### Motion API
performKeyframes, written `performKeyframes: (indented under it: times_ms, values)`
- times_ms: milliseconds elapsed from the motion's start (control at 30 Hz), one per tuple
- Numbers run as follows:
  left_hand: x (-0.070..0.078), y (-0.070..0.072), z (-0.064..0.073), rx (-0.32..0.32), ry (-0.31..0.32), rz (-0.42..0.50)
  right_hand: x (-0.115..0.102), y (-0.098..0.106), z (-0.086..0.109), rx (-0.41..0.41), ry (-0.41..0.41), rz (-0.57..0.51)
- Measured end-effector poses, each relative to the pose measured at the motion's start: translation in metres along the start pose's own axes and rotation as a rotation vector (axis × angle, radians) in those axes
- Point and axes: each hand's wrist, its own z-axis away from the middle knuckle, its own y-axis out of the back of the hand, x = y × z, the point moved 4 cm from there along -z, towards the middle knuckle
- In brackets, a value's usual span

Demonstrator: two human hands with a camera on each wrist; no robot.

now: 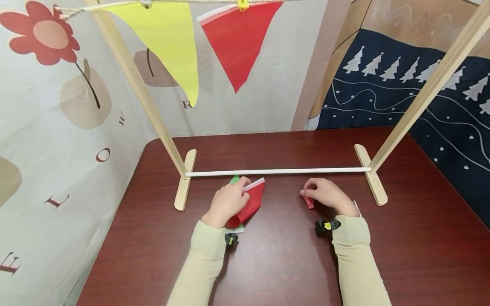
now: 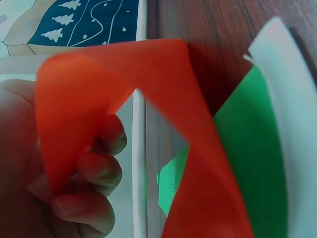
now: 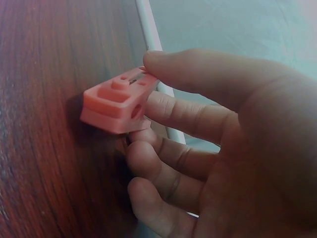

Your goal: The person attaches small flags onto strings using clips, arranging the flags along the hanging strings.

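My left hand grips a red triangular pennant with a white top edge, its cloth bent over in the left wrist view. Under it, a green pennant with a white band lies on the table. To the right, my right hand pinches a red clothespin between thumb and fingers, close over the tabletop. The right wrist view shows the clothespin with its wide end pointing away from the fingertips.
A wooden frame with a left post, a right post and a white crossbar stands on the table. From the rope above hang a yellow pennant and a red one, held by clips. Printed cloth lines the back.
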Motion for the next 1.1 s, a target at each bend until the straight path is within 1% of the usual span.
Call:
performKeyframes:
  times_ms: [67,167,267,500,833,1000,1100]
  values:
    - [0.0003,0.0,-0.0001,-0.005,-0.001,0.0,0.0005,-0.0003,0.0003,-0.006,-0.004,-0.002]
    - [0.0005,0.0003,-0.0003,-0.004,0.0,0.001,-0.0003,-0.0001,0.0004,-0.011,0.018,0.002]
    - [0.0011,0.0011,-0.0003,0.012,-0.014,-0.007,-0.0018,0.0006,0.0002,-0.012,0.031,0.004]
    - [0.0012,0.0018,0.0002,0.069,-0.067,-0.045,-0.0003,0.001,-0.0004,0.002,0.027,0.039]
    - [0.0007,-0.0025,0.0041,0.101,-0.151,-0.042,0.0017,-0.0024,0.0009,0.004,0.014,0.028]
    - [0.0013,-0.0017,0.0026,0.111,-0.151,-0.044,0.0021,-0.0012,0.0,0.015,0.007,0.012]
    - [0.0012,-0.0003,0.0014,0.105,-0.131,-0.04,0.0017,-0.0009,-0.0007,0.02,-0.006,-0.008]
